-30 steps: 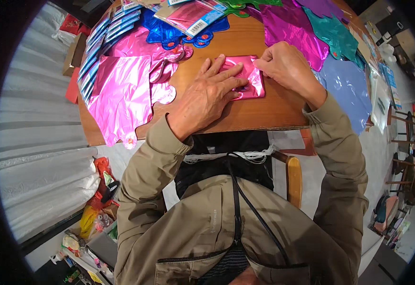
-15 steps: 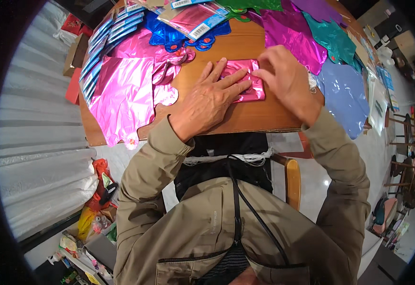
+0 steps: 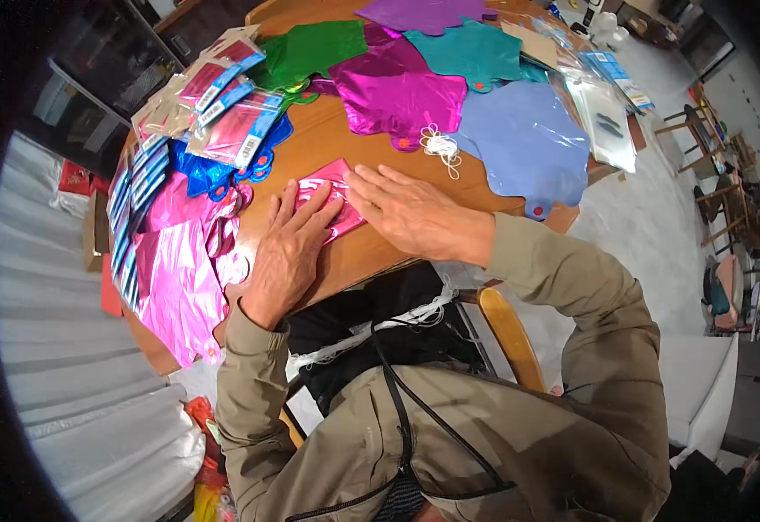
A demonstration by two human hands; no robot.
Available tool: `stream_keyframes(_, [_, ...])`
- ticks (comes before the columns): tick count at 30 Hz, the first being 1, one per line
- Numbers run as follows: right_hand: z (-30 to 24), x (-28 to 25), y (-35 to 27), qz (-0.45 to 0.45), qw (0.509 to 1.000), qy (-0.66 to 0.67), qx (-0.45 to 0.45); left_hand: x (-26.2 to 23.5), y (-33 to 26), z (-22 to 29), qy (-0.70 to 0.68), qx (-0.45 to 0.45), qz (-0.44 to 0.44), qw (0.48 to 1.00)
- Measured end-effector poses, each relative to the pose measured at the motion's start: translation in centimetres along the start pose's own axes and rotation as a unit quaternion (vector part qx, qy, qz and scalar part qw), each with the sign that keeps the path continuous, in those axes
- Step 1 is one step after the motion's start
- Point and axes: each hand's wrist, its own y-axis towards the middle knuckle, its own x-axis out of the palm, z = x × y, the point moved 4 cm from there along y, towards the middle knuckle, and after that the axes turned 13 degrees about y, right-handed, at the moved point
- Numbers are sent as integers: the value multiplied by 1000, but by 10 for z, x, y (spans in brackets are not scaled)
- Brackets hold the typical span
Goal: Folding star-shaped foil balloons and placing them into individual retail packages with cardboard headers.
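Observation:
A small folded piece of shiny pink foil (image 3: 334, 193) lies on the wooden table (image 3: 336, 135) near its front edge. My left hand (image 3: 288, 252) lies flat with its fingers spread over the foil's left part. My right hand (image 3: 401, 211) presses flat on the foil's right part, fingers pointing left. Both palms face down and neither hand grips anything.
Flat foil balloons cover the table: pink (image 3: 180, 270) at the left, blue (image 3: 210, 174), green (image 3: 314, 48), magenta (image 3: 397, 91), teal (image 3: 475, 52), pale blue (image 3: 528, 143). Packaged balloons (image 3: 232, 113) lie at the back left. A coil of white string (image 3: 439, 143) sits near my right hand. A wooden chair (image 3: 506, 335) is under me.
The view has swung, so the table now sits higher and more to the left. My right hand has moved from the foil's right edge to lie flat across it; my left hand stays pressed on it.

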Motion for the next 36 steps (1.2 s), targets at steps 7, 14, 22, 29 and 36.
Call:
stream_keyframes(7, [38,-115,-104,187,978,42,82,-3,2,2,-17,-10,-3,1000])
stream_keyframes(14, [152,-193,-278,217,881,41,419,-3,5,7,-10,-12,-1,1000])
stream_keyframes(22, [195,-200,-266,145,900,16,411,-7,2,5,-20,-33,-34,999])
stream_keyframes(29, [319,-189,-196,176,932,-64,311,-5,5,3,-36,-23,-35,998])
stream_keyframes(36, [379,-184,-150,110,925,25,364,-8,6,5,-33,-32,-44,998])
